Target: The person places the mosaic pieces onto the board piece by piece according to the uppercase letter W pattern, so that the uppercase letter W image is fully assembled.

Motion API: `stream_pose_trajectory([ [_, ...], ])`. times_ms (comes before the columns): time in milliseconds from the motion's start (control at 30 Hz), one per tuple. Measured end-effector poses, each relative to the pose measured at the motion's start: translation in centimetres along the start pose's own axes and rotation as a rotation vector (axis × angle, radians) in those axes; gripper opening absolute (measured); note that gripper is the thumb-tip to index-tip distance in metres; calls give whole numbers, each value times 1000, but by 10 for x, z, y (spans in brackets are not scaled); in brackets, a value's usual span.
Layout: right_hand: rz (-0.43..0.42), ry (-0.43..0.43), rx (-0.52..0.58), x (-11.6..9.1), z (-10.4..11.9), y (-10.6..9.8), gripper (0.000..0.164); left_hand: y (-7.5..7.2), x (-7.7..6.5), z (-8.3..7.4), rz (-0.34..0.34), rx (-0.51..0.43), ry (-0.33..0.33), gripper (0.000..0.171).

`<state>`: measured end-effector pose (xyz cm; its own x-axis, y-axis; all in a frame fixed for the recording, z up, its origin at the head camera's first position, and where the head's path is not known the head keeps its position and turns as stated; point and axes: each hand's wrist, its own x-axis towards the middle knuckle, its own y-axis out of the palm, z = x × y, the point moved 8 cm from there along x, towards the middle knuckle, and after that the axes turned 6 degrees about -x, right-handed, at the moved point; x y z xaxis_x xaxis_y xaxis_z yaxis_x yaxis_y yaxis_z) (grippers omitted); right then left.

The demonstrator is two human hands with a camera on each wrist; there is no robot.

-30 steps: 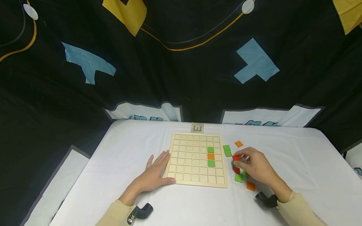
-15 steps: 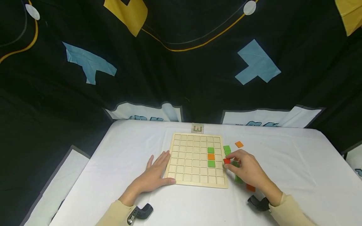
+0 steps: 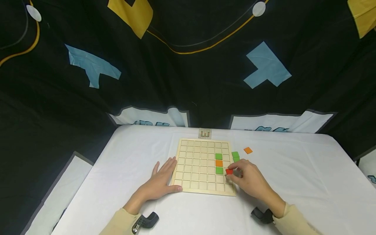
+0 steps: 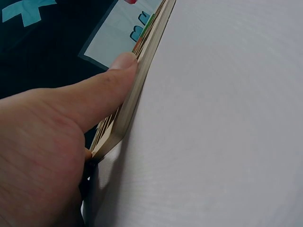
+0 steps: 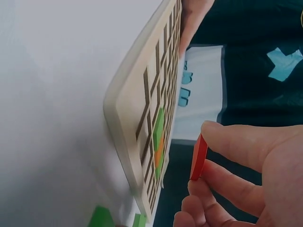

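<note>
A red square tile [image 5: 199,157] is pinched between the thumb and fingers of my right hand [image 3: 249,179], over the right part of the wooden grid board [image 3: 195,168]. In the right wrist view the tile stands away from the board's surface. Two green tiles, one of them the nearer green tile [image 3: 219,170], and an orange tile [image 3: 219,163] sit in one column of the board. My left hand [image 3: 158,183] rests at the board's left side with fingers spread, and its thumb [image 4: 102,90] lies on the board's front left corner.
Right of the board lie green tiles [image 3: 235,154], partly behind my right hand, and a loose orange tile [image 3: 248,150]. A small patterned square [image 3: 205,133] is at the board's far edge. The white tablecloth [image 3: 293,163] meets a dark curtain [image 3: 188,85] behind.
My right hand has picked the red tile from the loose pile and carried it left over the board. The pile is now hidden behind that hand. My left hand has stayed in place.
</note>
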<state>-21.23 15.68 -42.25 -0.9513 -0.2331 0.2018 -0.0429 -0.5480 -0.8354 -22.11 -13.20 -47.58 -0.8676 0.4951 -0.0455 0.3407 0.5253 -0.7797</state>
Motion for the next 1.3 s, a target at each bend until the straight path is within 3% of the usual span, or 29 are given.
stream_pose_trajectory([
  [933, 92, 31, -43, 3, 13, 33, 19, 1, 0, 0, -1, 6, 4, 105],
  [1300, 85, 48, -71, 5, 11, 37, 22, 0, 0, 0, -2, 15, 2, 106],
])
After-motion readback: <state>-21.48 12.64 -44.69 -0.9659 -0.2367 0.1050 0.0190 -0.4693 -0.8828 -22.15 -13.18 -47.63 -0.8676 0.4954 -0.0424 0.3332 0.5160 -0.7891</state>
